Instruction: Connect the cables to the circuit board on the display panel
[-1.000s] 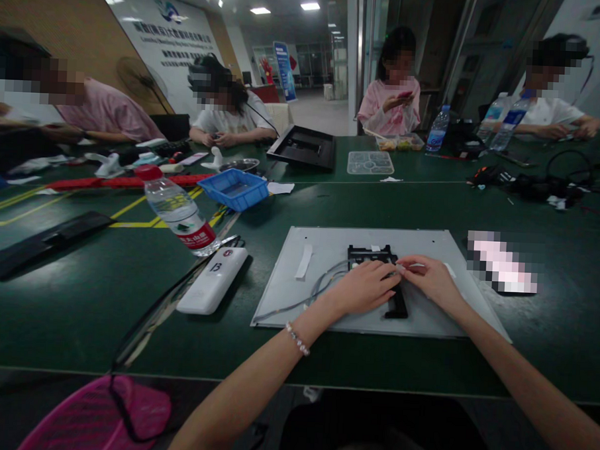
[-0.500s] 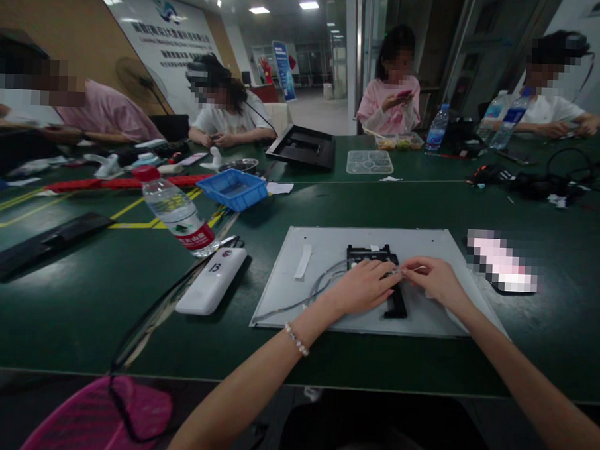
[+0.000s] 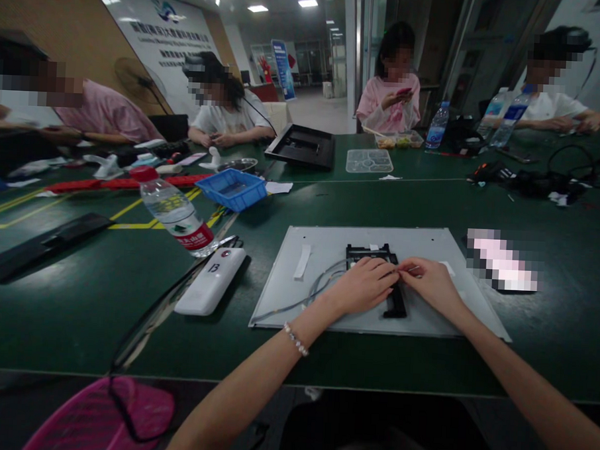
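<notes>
On a pale flat panel [image 3: 277,284] in front of me lies a black plastic frame [image 3: 396,303], partly covered by my hands. My left hand [image 3: 364,284] rests over its middle, fingers bent and close together; what is under the fingertips is hidden. My right hand [image 3: 429,284] pinches at the frame's right side, its fingertips meeting those of the left. Whatever is pinched there is too small to make out. Grey cables [image 3: 322,286] curve over the panel beside my left hand. A white paper strip [image 3: 302,262] sits farther left on the panel.
A white power bank [image 3: 210,282] and a water bottle [image 3: 176,213] stand left of the panel, a blue tray [image 3: 234,190] behind them. To the right lies a phone [image 3: 502,260]. A pink basket [image 3: 107,412] is below the table edge. Several people sit around the table.
My right hand's fingers shift slightly at the frame's right side and stay pinched. My left hand keeps almost the same place; the panel and frame have not visibly moved.
</notes>
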`<action>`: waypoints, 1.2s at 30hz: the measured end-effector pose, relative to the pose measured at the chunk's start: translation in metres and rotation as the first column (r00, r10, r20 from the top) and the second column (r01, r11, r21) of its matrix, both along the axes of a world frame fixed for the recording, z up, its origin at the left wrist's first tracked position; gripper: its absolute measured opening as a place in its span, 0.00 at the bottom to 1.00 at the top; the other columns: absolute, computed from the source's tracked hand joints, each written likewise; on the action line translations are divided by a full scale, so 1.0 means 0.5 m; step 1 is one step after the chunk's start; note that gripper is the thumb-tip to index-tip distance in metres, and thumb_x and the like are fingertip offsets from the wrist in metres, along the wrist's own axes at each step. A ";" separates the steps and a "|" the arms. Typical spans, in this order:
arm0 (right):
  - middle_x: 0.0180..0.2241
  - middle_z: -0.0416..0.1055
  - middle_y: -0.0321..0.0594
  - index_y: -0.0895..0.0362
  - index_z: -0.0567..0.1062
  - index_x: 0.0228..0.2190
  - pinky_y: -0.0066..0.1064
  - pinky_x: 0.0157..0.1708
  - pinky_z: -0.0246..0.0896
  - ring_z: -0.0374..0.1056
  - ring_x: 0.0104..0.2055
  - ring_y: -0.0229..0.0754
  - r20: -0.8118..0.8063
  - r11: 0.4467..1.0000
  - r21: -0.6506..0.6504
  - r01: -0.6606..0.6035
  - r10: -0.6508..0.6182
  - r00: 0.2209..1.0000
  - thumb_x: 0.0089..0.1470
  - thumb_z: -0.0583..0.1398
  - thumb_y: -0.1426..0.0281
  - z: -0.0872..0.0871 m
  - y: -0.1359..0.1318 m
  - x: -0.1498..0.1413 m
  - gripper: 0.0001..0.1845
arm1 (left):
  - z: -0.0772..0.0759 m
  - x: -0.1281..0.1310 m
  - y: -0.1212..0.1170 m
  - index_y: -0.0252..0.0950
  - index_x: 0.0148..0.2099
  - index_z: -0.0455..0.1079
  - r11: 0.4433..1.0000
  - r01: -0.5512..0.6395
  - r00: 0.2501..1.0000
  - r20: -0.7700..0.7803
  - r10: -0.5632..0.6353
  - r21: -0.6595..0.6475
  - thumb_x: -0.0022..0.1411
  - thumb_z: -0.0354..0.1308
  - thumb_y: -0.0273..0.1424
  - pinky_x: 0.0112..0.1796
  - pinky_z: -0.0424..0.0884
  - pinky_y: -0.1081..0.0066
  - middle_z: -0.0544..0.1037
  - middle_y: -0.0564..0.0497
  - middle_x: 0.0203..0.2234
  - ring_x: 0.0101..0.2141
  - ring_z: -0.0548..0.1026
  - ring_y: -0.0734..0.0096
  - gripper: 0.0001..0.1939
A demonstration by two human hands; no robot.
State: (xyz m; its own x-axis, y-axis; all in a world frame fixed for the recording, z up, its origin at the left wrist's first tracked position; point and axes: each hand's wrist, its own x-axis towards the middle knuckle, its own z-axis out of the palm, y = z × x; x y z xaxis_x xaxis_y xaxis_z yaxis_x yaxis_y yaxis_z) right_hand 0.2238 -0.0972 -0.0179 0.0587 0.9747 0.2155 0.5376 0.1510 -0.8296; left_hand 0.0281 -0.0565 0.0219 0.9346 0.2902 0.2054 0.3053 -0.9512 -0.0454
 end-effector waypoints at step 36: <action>0.36 0.70 0.40 0.55 0.73 0.34 0.33 0.35 0.61 0.67 0.32 0.41 0.231 0.985 0.172 -0.010 -0.030 0.972 0.54 0.54 0.71 0.017 -0.009 0.004 0.08 | 0.052 -0.022 0.010 0.36 0.60 0.56 0.993 -0.042 0.999 -0.024 0.045 0.115 0.65 0.48 0.30 0.55 0.55 0.61 0.67 0.45 0.53 0.55 0.62 0.63 0.21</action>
